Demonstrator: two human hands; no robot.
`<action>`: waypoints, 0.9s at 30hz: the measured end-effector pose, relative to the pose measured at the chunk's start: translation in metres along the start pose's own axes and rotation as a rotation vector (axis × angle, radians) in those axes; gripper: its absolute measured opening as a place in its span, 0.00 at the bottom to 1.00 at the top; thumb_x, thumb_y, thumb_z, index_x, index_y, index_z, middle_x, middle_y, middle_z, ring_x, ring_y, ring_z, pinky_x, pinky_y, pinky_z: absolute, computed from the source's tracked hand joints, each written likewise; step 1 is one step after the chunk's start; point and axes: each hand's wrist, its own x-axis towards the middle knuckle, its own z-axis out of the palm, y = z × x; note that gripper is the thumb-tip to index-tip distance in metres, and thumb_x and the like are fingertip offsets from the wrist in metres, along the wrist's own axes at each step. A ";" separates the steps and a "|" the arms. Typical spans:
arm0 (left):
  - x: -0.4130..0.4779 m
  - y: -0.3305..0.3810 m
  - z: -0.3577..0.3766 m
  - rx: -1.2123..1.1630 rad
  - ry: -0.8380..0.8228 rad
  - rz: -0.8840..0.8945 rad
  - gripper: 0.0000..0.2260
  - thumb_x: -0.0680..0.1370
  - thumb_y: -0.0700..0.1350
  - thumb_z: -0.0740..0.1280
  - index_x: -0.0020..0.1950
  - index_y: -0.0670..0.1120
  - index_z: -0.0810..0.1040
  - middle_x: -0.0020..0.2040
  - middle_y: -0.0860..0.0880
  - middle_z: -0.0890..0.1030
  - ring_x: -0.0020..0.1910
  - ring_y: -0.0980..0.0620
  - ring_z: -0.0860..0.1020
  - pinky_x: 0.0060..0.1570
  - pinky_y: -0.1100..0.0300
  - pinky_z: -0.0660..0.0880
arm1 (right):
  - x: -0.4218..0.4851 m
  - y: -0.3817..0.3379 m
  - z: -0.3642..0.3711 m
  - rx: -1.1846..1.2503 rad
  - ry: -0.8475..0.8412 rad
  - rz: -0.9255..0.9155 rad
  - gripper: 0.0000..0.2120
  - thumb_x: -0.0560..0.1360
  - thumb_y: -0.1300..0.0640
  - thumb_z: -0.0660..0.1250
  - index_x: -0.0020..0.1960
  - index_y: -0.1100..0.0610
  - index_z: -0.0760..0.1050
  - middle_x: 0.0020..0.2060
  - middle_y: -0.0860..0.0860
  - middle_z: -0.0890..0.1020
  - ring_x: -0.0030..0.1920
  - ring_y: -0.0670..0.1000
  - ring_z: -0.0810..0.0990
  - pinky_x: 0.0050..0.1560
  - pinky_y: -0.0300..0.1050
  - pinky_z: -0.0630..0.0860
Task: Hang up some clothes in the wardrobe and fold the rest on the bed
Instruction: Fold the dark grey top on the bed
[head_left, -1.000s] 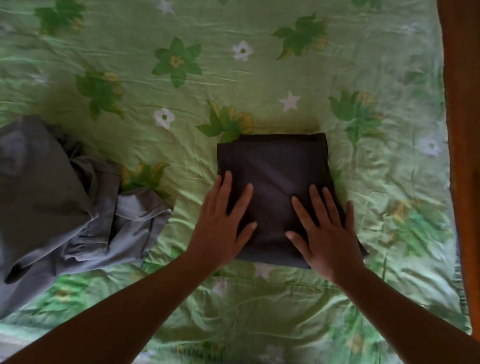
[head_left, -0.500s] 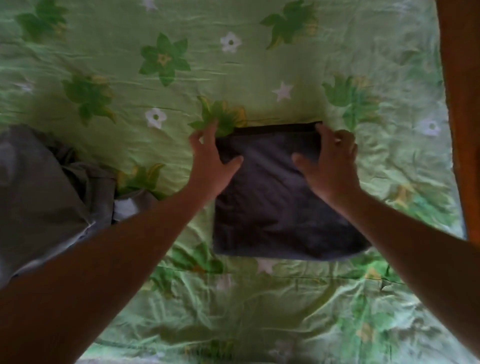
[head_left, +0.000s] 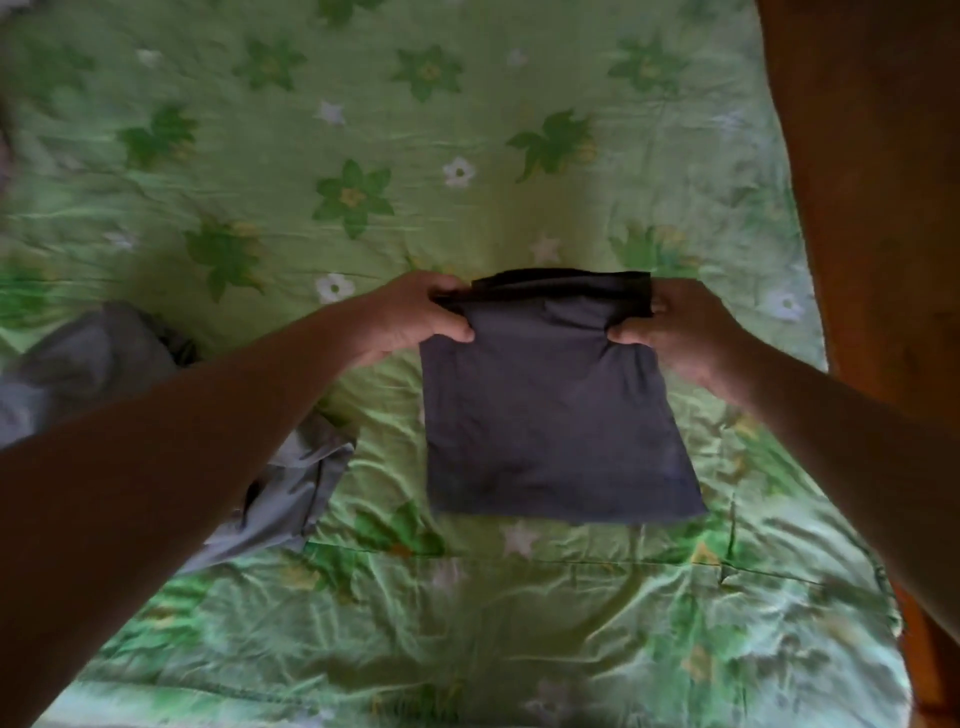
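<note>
A folded dark grey garment (head_left: 550, 415) lies in the middle of the bed with the green flowered sheet (head_left: 363, 130). My left hand (head_left: 415, 317) grips its far left corner, thumb on top and fingers underneath. At the far right corner my right hand (head_left: 670, 332) grips the cloth the same way. The far edge is lifted off the sheet and bunched between my hands, while the near edge still rests on the bed. A crumpled light grey garment (head_left: 280, 493) lies at the left, partly hidden behind my left forearm.
A brown wooden bed frame (head_left: 872, 182) runs along the right side, from the top down to the lower right corner. Bare flowered sheet stretches beyond the dark garment and in front of it.
My hands went from pressing flat on the near part of the dark garment to its far corners. They now grip those corners and have lifted the far edge.
</note>
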 end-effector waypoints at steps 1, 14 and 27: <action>-0.009 0.014 -0.007 0.044 0.022 0.041 0.12 0.68 0.38 0.75 0.48 0.49 0.82 0.44 0.47 0.83 0.44 0.51 0.80 0.45 0.59 0.74 | -0.004 -0.016 -0.009 0.012 0.002 -0.052 0.19 0.69 0.69 0.74 0.48 0.45 0.80 0.39 0.39 0.82 0.38 0.35 0.80 0.44 0.34 0.76; -0.098 -0.068 0.072 1.109 0.160 0.466 0.22 0.65 0.46 0.75 0.56 0.49 0.73 0.52 0.46 0.78 0.49 0.41 0.78 0.41 0.50 0.75 | -0.121 0.066 0.017 -0.885 -0.029 -0.541 0.27 0.58 0.57 0.75 0.57 0.54 0.78 0.54 0.56 0.79 0.53 0.61 0.79 0.50 0.55 0.78; -0.014 -0.125 0.130 1.003 0.475 0.342 0.30 0.81 0.63 0.54 0.81 0.54 0.55 0.82 0.42 0.49 0.81 0.40 0.47 0.75 0.40 0.56 | -0.056 0.115 0.110 -1.001 0.097 -0.291 0.33 0.80 0.34 0.50 0.81 0.45 0.52 0.81 0.55 0.53 0.80 0.62 0.49 0.73 0.73 0.52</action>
